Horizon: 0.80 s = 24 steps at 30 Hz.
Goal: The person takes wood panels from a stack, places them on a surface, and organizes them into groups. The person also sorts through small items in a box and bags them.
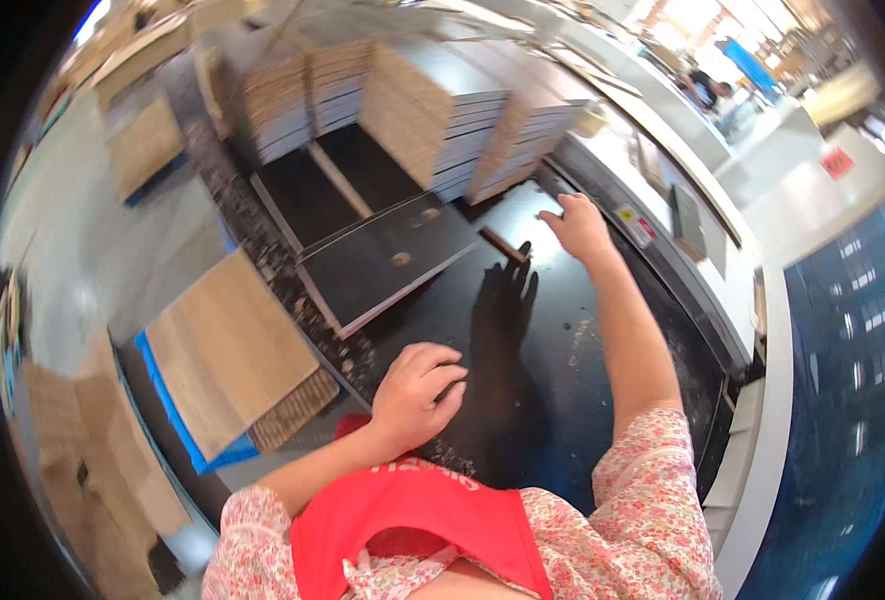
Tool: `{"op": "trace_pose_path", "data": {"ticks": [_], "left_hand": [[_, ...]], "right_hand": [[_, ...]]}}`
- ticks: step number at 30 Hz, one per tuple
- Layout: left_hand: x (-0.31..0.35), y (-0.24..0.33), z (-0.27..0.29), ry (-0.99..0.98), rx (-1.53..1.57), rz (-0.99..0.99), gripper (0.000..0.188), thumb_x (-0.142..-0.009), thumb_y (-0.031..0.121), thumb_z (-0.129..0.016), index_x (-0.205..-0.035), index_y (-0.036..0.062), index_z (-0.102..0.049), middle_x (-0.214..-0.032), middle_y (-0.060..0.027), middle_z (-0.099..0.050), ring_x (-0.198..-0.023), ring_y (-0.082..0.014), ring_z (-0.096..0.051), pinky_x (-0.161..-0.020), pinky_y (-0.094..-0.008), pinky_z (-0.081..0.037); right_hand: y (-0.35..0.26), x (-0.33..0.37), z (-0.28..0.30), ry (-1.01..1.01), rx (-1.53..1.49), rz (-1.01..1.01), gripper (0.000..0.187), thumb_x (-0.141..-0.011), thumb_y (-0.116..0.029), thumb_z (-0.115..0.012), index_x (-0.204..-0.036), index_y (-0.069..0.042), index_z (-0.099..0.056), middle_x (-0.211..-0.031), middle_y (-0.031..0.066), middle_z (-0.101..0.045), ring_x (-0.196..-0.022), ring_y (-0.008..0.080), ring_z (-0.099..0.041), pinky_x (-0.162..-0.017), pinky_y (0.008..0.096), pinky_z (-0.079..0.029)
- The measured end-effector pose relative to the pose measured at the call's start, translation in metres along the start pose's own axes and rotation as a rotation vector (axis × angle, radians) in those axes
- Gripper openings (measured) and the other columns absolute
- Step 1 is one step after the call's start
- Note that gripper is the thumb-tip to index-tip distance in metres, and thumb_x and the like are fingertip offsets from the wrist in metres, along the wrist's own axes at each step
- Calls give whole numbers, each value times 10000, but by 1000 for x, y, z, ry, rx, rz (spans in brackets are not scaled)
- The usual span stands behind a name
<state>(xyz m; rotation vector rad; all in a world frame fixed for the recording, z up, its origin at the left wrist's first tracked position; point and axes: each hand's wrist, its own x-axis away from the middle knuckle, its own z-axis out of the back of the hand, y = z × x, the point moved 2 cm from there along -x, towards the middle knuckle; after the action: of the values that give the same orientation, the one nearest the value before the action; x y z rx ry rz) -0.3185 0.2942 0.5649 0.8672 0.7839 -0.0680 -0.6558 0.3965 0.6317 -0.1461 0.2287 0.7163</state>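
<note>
My right hand (579,229) reaches forward over a shiny black work surface (552,360). Its thumb and finger are apart, with nothing seen between them, and its shadow falls on the surface with fingers spread. Just left of it lies a small brown wooden strip (502,244), apart from the fingers. My left hand (419,393) hovers in front of my body, loosely curled, a gap showing between thumb and fingers; no object is visible in it. Beyond that hand sits a dark panel (387,262) with pale edges and two brownish spots.
Tall stacks of cut boards (417,120) stand at the far side. Left of the surface is a stack of wood-grain panels (232,350) with blue edging. A machine rail (652,250) runs along the right, a blue glossy sheet (842,400) beyond it. Debris litters the left edge.
</note>
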Motion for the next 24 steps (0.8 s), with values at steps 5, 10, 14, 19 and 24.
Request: {"op": "trace_pose_path", "data": {"ticks": [5,10,14,19,24], "left_hand": [[1,0,4,-28,-8,41,203,-710,-17,-710,-897,42,-658,-1014,-116,-646,-967,-321,-601,-838,-394,-491],[-2,2,-3,-91,-22,39,206,-704,-15,-714,-894,43,-659,-1012,-114,-649,-972,-318,-602,-835,-394,-494],[-3,1,-5,-94,-41,37,181,-713,19,-716,-883,45,-662,-999,-105,-647,-937,-308,-607,-805,-389,-498],[-4,0,-5,-114,-50,56,174,-718,25,-717,-882,47,-664,-994,-101,-649,-929,-302,-609,-800,-392,-498],[-3,0,-4,-135,-61,51,169,-729,34,-717,-888,47,-662,-1000,-106,-647,-936,-306,-606,-812,-395,-498]], "right_hand": [[43,3,34,188,200,-335,652,-841,-475,-678,-1320,-58,-529,-1354,149,-514,-1239,339,-492,-965,503,-437],[162,12,62,311,397,-760,814,-806,-553,-662,-1458,-145,-395,-1510,184,-314,-1387,371,-310,-1062,520,-337],[219,28,63,188,135,-1054,959,-738,-615,-692,-1515,-204,-308,-1562,188,-225,-1414,401,-275,-1096,544,-307],[235,26,52,132,31,-1019,928,-733,-623,-685,-1498,-212,-358,-1558,169,-259,-1360,425,-367,-1076,524,-352],[241,22,45,144,73,-945,804,-733,-615,-668,-1405,-202,-517,-1488,179,-370,-1279,413,-466,-1033,515,-411]]}}
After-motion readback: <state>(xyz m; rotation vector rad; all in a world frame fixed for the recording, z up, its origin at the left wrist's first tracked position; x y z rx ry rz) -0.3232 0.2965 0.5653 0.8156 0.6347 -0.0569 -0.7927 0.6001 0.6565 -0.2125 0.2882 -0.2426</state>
